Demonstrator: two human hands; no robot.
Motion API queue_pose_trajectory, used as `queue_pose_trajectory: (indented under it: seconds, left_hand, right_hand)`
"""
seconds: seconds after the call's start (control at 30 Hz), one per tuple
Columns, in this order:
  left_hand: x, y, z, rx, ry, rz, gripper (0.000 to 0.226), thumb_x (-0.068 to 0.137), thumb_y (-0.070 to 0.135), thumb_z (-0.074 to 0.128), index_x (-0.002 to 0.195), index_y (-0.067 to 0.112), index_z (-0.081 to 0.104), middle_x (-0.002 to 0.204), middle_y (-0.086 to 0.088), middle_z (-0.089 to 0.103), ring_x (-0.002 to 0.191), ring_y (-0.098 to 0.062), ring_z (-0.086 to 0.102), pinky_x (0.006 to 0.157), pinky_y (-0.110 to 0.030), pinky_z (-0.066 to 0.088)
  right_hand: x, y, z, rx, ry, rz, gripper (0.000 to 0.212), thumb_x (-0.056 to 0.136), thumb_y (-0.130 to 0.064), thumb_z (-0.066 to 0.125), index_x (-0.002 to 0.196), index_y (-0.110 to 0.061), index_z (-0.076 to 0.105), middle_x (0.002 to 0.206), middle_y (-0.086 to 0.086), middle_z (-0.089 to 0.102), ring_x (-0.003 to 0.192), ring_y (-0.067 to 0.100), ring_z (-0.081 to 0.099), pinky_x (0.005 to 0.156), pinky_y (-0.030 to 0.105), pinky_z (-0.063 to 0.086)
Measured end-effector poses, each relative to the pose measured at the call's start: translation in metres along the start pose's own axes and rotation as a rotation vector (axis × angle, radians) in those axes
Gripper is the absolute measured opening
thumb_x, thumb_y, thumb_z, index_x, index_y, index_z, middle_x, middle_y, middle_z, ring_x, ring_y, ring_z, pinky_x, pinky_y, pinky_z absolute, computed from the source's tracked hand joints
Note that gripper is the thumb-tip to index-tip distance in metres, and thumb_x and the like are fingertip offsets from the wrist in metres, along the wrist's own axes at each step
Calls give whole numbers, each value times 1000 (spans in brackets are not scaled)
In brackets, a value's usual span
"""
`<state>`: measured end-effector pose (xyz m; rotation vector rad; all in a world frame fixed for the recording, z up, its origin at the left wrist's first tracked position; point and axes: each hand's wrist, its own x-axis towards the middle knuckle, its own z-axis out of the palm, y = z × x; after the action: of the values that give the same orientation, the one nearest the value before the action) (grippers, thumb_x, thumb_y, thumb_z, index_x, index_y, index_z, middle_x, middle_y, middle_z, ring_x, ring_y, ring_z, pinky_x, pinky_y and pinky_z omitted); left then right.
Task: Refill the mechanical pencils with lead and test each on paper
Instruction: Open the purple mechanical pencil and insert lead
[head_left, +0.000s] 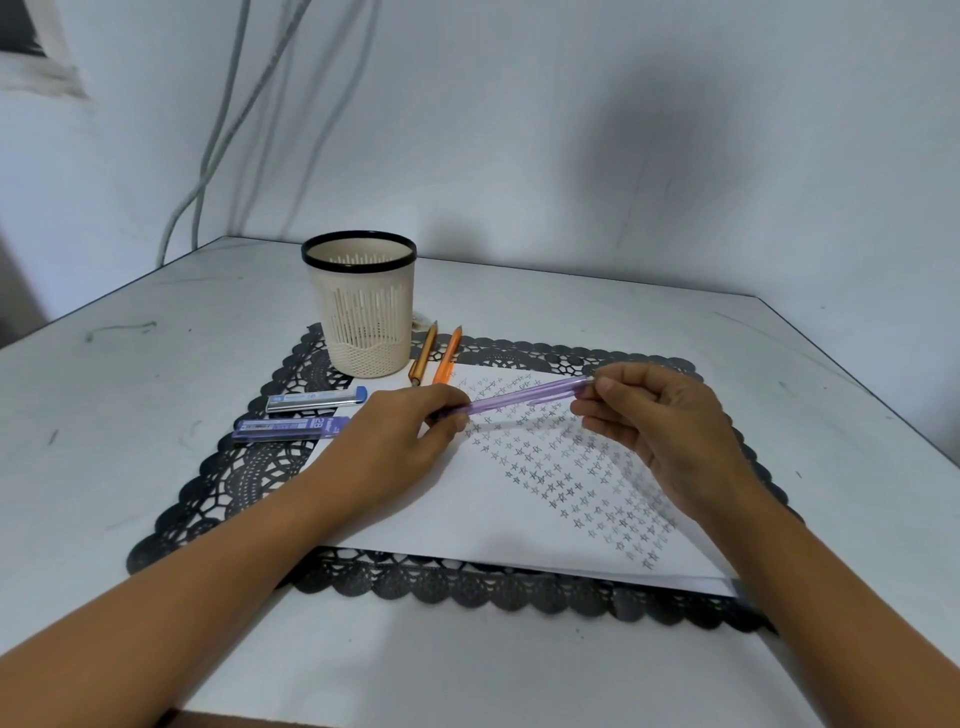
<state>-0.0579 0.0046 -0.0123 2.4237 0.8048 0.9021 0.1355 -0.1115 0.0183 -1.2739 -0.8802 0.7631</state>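
A translucent purple mechanical pencil (524, 396) hangs level above the white paper (467, 509), which is covered in rows of small pencilled stars. My left hand (400, 441) grips the pencil's left end. My right hand (660, 421) pinches its right end with fingertips and thumb. Two orange pencils (435, 353) lie side by side at the paper's far edge. Left of the paper lie two lead cases: a grey and blue one (316, 399) and a purple one marked 2B (288, 428).
A cream slotted pencil cup (363, 306) with a black rim stands behind the lead cases. A black lace placemat (218, 483) lies under the paper on the grey table (119, 395). Cables (218, 156) hang down the wall at the back left.
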Motion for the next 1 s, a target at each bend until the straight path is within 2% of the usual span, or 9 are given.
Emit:
queue_pose_trajectory:
  seconds: [0.47,1.0]
  left_hand:
    - [-1,-2,0,26,3,19,22,91,23,54,110,17,65,96,5,67,76,2,52,69,1,35]
    - [-1,0,0,33,-1,18,24,91,23,54,111,16,64,99,3,68,81,-3,53,70,-1,36]
  right_hand:
    - [2,1,-4,-129,-9,-14,9,85,4,56,85,-2,63,73,8,72,71,20,70,70,26,58]
    - [3,1,-4,-54,-2,-2,10,88,3,52,89,-3,60,72,7,72,70,20,70,68,28,58]
